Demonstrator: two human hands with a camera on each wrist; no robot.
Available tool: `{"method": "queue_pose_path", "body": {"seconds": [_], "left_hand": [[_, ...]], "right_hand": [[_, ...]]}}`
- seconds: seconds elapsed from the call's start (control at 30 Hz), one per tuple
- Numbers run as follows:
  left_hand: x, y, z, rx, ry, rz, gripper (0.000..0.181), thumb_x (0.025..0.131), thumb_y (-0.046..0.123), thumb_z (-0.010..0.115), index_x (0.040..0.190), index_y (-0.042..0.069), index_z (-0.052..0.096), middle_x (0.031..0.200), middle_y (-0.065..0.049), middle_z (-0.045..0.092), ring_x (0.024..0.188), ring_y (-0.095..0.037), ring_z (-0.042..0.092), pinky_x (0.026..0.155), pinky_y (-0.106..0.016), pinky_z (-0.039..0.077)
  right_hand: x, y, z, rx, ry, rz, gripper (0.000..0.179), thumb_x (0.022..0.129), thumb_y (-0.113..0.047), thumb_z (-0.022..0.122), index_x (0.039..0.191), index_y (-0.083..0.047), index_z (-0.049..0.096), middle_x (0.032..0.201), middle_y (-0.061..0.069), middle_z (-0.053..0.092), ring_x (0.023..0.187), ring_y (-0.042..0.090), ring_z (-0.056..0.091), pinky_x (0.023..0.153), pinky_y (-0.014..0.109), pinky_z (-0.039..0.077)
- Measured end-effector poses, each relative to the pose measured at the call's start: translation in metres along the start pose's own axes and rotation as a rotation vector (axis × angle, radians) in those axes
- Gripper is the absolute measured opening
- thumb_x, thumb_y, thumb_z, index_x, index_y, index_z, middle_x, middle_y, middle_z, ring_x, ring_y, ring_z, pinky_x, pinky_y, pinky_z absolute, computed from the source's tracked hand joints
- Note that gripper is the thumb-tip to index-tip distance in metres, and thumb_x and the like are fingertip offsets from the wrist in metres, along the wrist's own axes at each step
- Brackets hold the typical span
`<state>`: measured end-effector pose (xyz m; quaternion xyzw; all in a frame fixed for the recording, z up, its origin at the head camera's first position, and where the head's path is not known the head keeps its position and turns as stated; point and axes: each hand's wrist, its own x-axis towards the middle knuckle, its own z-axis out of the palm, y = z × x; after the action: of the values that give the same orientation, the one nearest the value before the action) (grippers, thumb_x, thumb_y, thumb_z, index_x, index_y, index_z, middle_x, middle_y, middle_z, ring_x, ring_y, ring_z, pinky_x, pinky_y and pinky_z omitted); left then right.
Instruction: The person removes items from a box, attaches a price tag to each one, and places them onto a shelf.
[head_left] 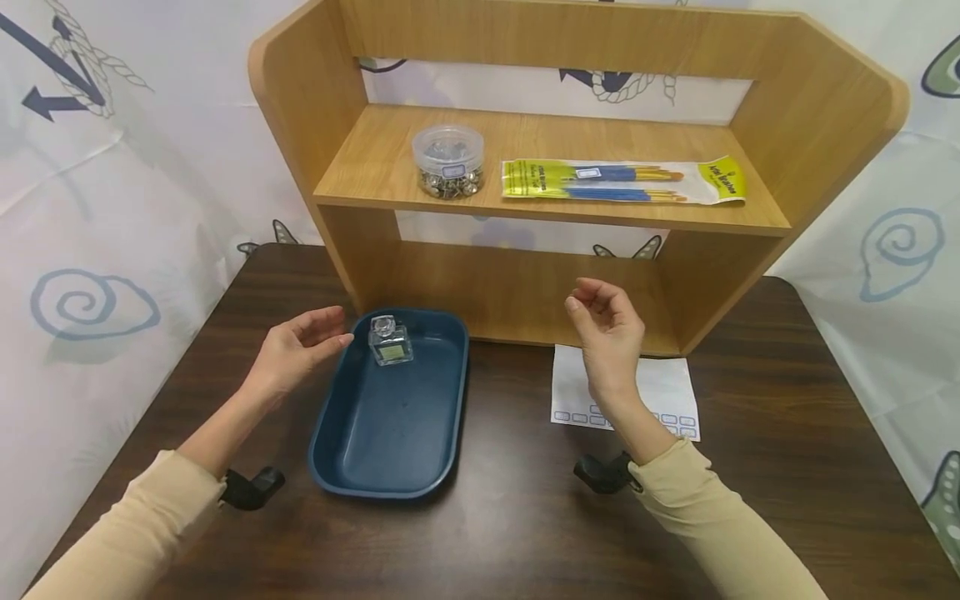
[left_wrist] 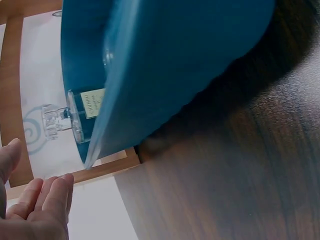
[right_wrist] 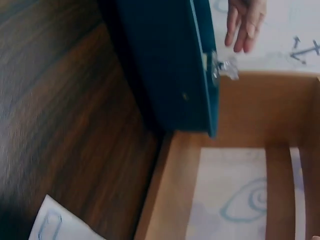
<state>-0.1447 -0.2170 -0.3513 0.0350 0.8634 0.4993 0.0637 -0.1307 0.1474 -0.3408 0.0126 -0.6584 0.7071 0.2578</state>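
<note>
A small clear glass bottle (head_left: 391, 343) with a glass stopper and a pale label stands in the far left corner of a dark blue tray (head_left: 385, 483). Just left of that corner hovers my left hand (head_left: 300, 350), thumb and fingers apart, holding nothing. In the left wrist view its fingers (left_wrist: 52, 197) lie below the bottle's stopper, beyond the tray wall. My right hand (head_left: 611, 333) is raised in front of the shelf's lower opening, its fingers loosely bent and no object showing in it. Beneath it lies a white sheet of labels (head_left: 660, 387).
Behind the tray stands a wooden two-level shelf (head_left: 525, 275). On its upper board sit a clear round jar (head_left: 448, 162) of small metal pieces and a packet of paintbrushes (head_left: 622, 182). Everything stands on a dark wooden table (head_left: 510, 533), with patterned cloth (head_left: 150, 208) around it.
</note>
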Motion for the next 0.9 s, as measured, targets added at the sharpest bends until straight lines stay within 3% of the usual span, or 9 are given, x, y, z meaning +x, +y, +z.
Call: {"method": "queue_pose_path", "body": {"seconds": [0.3, 0.47, 0.7, 0.9], "left_hand": [[0.002, -0.006, 0.004, -0.009, -0.025, -0.014, 0.06, 0.089, 0.023, 0.066, 0.138, -0.001, 0.041, 0.137, -0.024, 0.048, 0.124, -0.036, 0.048, 0.077, -0.004, 0.043], [0.001, -0.007, 0.005, -0.001, -0.057, -0.017, 0.059, 0.09, 0.016, 0.064, 0.14, -0.003, 0.038, 0.138, -0.026, 0.045, 0.126, -0.037, 0.045, 0.079, -0.006, 0.044], [0.002, -0.01, 0.006, 0.033, -0.081, -0.037, 0.055, 0.091, 0.006, 0.06, 0.139, -0.006, 0.037, 0.138, -0.027, 0.044, 0.126, -0.039, 0.045, 0.088, -0.023, 0.049], [0.003, -0.012, 0.007, 0.014, -0.069, -0.026, 0.051, 0.089, -0.005, 0.057, 0.136, -0.011, 0.038, 0.136, -0.03, 0.045, 0.124, -0.04, 0.047, 0.085, -0.018, 0.049]], "right_hand": [[-0.012, 0.01, 0.031, -0.037, -0.166, 0.062, 0.027, 0.084, 0.007, 0.064, 0.11, 0.009, 0.058, 0.104, 0.021, 0.06, 0.093, 0.012, 0.058, 0.081, 0.017, 0.05], [-0.019, 0.019, 0.048, -0.037, -0.258, 0.116, 0.027, 0.084, 0.005, 0.065, 0.11, 0.006, 0.059, 0.105, 0.023, 0.061, 0.095, 0.016, 0.059, 0.08, 0.017, 0.05], [-0.027, 0.029, 0.074, -0.06, -0.399, 0.146, 0.031, 0.082, 0.004, 0.067, 0.112, 0.007, 0.059, 0.105, 0.024, 0.063, 0.097, 0.028, 0.061, 0.081, 0.02, 0.052], [-0.031, 0.034, 0.096, -0.118, -0.484, 0.159, 0.033, 0.082, 0.002, 0.068, 0.114, 0.004, 0.06, 0.104, 0.017, 0.065, 0.098, 0.026, 0.062, 0.083, 0.026, 0.053]]}}
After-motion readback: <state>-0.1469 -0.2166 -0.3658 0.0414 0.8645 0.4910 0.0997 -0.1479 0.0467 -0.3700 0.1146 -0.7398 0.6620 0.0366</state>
